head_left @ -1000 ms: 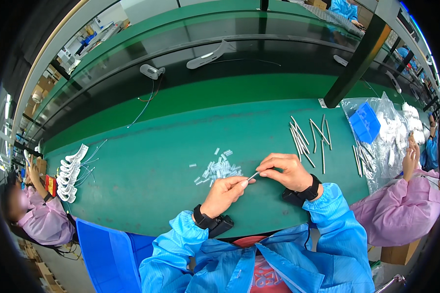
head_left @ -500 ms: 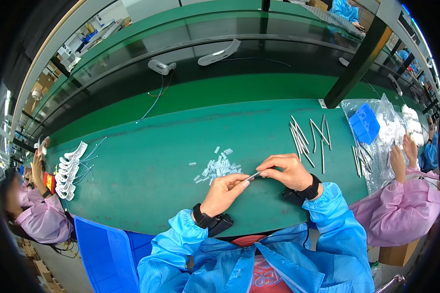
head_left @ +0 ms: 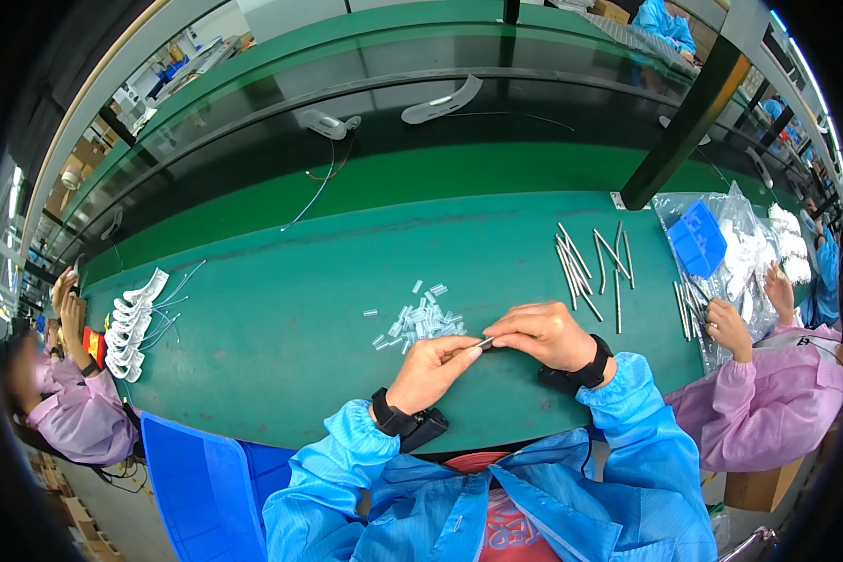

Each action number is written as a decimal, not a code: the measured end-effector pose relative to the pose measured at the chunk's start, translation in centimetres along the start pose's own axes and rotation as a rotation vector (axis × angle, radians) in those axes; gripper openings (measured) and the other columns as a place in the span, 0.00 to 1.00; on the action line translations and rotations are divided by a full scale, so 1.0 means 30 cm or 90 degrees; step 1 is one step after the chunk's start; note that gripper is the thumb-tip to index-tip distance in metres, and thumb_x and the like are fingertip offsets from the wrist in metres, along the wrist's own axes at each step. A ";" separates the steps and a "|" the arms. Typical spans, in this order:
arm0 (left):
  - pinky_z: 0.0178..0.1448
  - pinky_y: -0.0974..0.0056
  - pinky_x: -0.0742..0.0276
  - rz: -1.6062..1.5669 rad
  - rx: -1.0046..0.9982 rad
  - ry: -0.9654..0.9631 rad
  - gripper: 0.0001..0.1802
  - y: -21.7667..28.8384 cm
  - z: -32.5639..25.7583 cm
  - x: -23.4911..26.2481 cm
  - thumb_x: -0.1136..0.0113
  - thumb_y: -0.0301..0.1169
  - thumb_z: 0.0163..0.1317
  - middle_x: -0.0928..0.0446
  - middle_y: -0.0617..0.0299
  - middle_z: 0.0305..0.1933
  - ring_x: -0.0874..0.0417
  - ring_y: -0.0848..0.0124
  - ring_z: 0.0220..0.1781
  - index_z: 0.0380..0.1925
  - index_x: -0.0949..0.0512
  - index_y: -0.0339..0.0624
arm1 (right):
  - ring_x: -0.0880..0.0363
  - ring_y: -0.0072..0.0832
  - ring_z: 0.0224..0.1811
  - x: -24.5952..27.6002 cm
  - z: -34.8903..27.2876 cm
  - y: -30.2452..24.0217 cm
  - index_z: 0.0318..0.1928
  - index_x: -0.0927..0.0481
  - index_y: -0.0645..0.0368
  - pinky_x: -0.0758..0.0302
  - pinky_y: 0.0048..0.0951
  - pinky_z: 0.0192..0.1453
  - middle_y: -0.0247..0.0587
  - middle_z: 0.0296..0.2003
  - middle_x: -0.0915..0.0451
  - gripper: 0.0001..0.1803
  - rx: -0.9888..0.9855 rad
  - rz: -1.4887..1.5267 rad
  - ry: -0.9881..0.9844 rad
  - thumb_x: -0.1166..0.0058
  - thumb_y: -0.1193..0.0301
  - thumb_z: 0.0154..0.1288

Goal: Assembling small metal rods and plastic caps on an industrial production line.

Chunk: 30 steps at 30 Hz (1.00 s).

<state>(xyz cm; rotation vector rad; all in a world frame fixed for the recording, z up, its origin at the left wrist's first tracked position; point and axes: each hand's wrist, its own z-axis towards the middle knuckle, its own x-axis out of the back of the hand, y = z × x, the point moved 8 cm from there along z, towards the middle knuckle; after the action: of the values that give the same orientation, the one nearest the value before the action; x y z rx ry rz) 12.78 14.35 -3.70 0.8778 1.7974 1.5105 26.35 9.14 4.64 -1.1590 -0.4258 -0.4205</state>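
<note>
Between my two hands is a thin grey metal rod (head_left: 486, 343), mostly covered by the fingers. My left hand (head_left: 431, 372) pinches its left end between thumb and forefinger. The right end sits in a pinch of my right hand (head_left: 551, 335), whose fingertips nearly meet the left ones. Just beyond my left hand lies a loose heap of short clear plastic tubes (head_left: 420, 321) on the green table (head_left: 281, 347). Several silvery rods (head_left: 573, 264) are scattered to the far right of my right hand.
White curved parts with wires (head_left: 129, 328) line the table's left, near a co-worker's hands. A blue bin (head_left: 192, 487) stands lower left. At right are a blue tray (head_left: 697, 240), plastic bags (head_left: 742, 234) and another co-worker. A post (head_left: 684, 122) rises before the conveyor (head_left: 365, 112).
My right hand has closed in toward the left, covering more of the rod. White parts on the conveyor have shifted right. The right co-worker's hand has moved down to the rods beside them.
</note>
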 end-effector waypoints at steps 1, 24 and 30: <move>0.35 0.75 0.28 -0.004 -0.007 0.010 0.12 -0.004 -0.001 0.001 0.41 0.29 0.68 0.20 0.68 0.32 0.25 0.84 0.33 0.47 0.20 0.33 | 0.17 0.37 0.32 0.006 0.002 -0.002 0.40 0.15 0.64 0.22 0.31 0.35 0.46 0.31 0.16 0.10 -0.017 -0.014 -0.002 0.35 0.76 0.56; 0.33 0.75 0.32 -0.003 -0.033 -0.001 0.08 0.015 -0.001 0.003 0.41 0.28 0.67 0.23 0.70 0.30 0.28 0.86 0.30 0.40 0.22 0.33 | 0.17 0.37 0.34 -0.010 -0.005 -0.005 0.38 0.16 0.62 0.21 0.32 0.38 0.44 0.33 0.16 0.08 0.048 -0.005 -0.015 0.36 0.77 0.56; 0.30 0.73 0.30 -0.279 -0.006 0.003 0.09 0.096 -0.011 0.040 0.44 0.26 0.68 0.22 0.64 0.29 0.25 0.78 0.26 0.45 0.22 0.35 | 0.17 0.35 0.36 0.006 0.002 0.003 0.37 0.16 0.63 0.21 0.31 0.39 0.43 0.35 0.16 0.07 -0.037 0.011 0.044 0.36 0.77 0.57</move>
<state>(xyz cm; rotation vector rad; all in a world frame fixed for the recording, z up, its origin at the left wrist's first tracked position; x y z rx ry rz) 12.07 15.49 -0.87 0.4343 1.8344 1.2353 26.56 9.21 4.68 -1.1997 -0.3444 -0.4591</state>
